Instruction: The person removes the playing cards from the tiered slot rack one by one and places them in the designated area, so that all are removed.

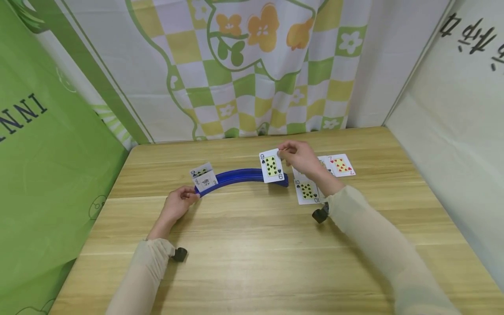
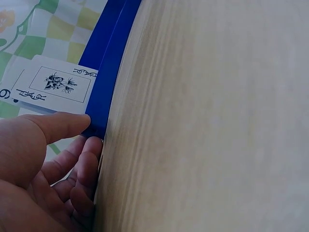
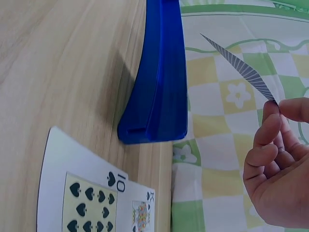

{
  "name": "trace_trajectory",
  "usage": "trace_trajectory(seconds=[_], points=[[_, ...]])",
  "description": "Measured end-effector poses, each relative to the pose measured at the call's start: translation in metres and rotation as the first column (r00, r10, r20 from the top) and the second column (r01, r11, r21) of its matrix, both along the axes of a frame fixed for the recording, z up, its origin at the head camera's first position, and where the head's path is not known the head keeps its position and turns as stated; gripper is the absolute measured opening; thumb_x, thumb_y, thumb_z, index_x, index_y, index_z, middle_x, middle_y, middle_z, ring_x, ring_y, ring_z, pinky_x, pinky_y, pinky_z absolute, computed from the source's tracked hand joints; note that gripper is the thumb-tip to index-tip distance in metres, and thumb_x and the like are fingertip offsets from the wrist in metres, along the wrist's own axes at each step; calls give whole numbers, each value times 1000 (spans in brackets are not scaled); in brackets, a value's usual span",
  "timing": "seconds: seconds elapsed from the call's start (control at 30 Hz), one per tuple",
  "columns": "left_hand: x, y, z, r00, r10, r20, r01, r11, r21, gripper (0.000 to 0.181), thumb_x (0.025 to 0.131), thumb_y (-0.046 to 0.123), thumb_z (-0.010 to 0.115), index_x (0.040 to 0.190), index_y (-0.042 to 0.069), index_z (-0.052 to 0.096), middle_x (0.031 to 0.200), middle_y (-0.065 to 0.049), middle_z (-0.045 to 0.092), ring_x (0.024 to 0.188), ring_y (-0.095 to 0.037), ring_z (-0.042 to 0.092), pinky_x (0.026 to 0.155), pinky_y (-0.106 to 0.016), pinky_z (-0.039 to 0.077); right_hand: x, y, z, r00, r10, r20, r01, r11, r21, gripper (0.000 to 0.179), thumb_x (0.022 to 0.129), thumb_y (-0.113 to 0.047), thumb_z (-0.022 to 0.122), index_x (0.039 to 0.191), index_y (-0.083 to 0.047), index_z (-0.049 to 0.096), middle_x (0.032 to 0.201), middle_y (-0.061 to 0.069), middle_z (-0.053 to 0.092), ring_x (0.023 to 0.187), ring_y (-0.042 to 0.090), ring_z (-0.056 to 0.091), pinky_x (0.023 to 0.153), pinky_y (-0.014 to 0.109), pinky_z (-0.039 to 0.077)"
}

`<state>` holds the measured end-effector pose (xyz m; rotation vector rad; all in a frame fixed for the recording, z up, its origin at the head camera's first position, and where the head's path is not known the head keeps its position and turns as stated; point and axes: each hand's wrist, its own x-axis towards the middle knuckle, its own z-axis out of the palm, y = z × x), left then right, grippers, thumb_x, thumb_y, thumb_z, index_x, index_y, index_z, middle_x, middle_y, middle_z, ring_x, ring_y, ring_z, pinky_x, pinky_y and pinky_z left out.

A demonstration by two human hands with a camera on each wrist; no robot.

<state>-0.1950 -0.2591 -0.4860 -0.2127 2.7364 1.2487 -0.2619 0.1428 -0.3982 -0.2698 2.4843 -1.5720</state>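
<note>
A curved blue playing card holder (image 1: 240, 176) lies across the table. At its left end, my left hand (image 1: 177, 204) pinches the tip, thumb (image 2: 67, 124) on one side and fingers under it. A joker card (image 1: 206, 181) stands in the groove beside that hand, overlapping a spade card (image 1: 200, 169) whose number is partly hidden. Above the holder's right end, my right hand (image 1: 300, 156) pinches a nine of spades (image 1: 271, 165) by its upper right corner. The right wrist view shows this card edge-on, apart from the holder.
Right of the holder, several face-up cards overlap on the wooden table (image 1: 244, 253): a ten of spades (image 1: 308, 193), a king of spades (image 3: 142, 212) and a red seven (image 1: 341, 165). My right forearm partly covers them. A patterned cloth (image 1: 260, 96) hangs behind.
</note>
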Motion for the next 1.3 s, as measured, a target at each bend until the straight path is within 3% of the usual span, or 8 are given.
trace_trajectory(seconds=[0.07, 0.2, 0.5, 0.73, 0.97, 1.1, 1.3], points=[[0, 0, 0, 1000, 1, 1, -1, 1000, 0, 34, 95, 24, 66, 121, 4, 64, 108, -15, 67, 93, -24, 58, 72, -27, 46, 0, 3, -1, 1000, -10, -6, 10, 1000, 15, 26, 99, -26, 59, 119, -8, 63, 99, 8, 67, 82, 28, 60, 60, 27, 46], [0, -1, -1, 1000, 1, 2, -1, 1000, 2, 34, 94, 25, 66, 121, 4, 64, 107, -15, 67, 93, -24, 57, 72, -27, 46, 1, 9, 0, 1000, -30, -7, 30, 999, 20, 25, 99, -27, 59, 118, -10, 63, 96, 6, 68, 79, 25, 59, 55, 25, 42], [0, 0, -1, 1000, 2, 8, -2, 1000, -6, 34, 94, 25, 66, 121, 4, 64, 107, -14, 66, 92, -23, 57, 69, -25, 47, 6, 25, 3, 999, -49, 20, 48, 997, 60, 31, 100, -29, 59, 124, -10, 61, 100, 8, 69, 78, 16, 60, 72, 35, 55], [0, 0, 0, 1000, 1, 0, -1, 1000, -5, 34, 94, 25, 66, 121, 4, 65, 107, -14, 66, 91, -23, 57, 69, -26, 47, 9, 39, 2, 999, -49, -17, 50, 996, 70, 32, 100, -28, 57, 124, -6, 60, 102, 11, 70, 76, 17, 60, 72, 33, 50], [0, 0, -1, 1000, 2, 8, -2, 1000, 1, 34, 95, 25, 66, 121, 5, 64, 106, -14, 65, 90, -22, 56, 68, -25, 46, 8, 54, -1, 998, -62, -22, 64, 989, 134, 33, 101, -33, 55, 125, -10, 60, 102, 10, 70, 82, 23, 60, 69, 32, 45], [0, 0, -1, 1000, 5, 6, -5, 1000, -1, 34, 95, 25, 66, 121, 4, 64, 106, -14, 65, 89, -21, 56, 67, -24, 46, 9, 62, 0, 997, -81, -11, 81, 986, 148, 35, 101, -36, 55, 126, -11, 60, 101, 9, 69, 83, 23, 59, 64, 30, 47], [-1, 1, -2, 1000, 8, 3, -8, 1000, 4, 33, 95, 24, 67, 121, 3, 64, 106, -14, 66, 89, -20, 56, 67, -24, 46, 12, 73, 2, 995, -101, -27, 104, 982, 156, 34, 101, -31, 56, 126, -8, 60, 100, 12, 71, 77, 17, 60, 68, 33, 53]])
